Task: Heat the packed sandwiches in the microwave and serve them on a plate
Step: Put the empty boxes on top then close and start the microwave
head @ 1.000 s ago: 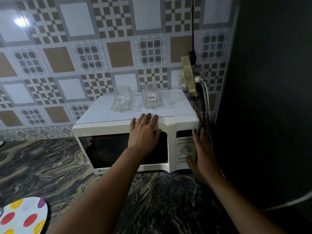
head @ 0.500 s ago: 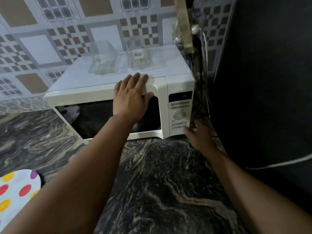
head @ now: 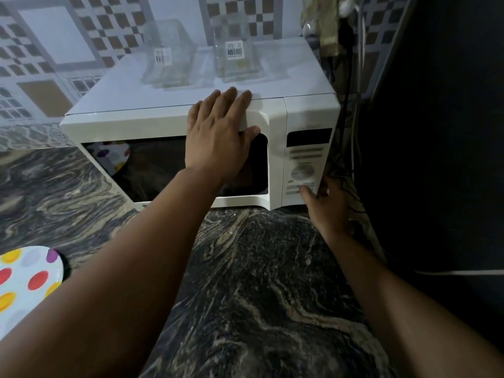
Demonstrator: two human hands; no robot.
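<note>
A white microwave (head: 152,118) stands on the dark marbled counter with its door closed. My left hand (head: 221,132) lies flat against the top of the door, fingers straight over the upper edge. My right hand (head: 324,200) is at the lower right corner of the control panel (head: 305,159), thumb touching the bottom buttons. Two clear plastic sandwich packs, one on the left (head: 169,55) and one on the right (head: 236,58), stand on top of the microwave and look empty. A white plate (head: 24,279) with coloured dots lies at the near left.
A dark appliance wall (head: 436,132) rises close on the right. Cables and a plug strip (head: 346,50) hang behind the microwave's right side. Patterned tiles cover the back wall. The marbled counter (head: 259,282) stretches in front of the microwave.
The view has tilted down and come closer to the microwave. My right hand has dropped from the dial to the panel's lower corner. My left hand stays on the door.
</note>
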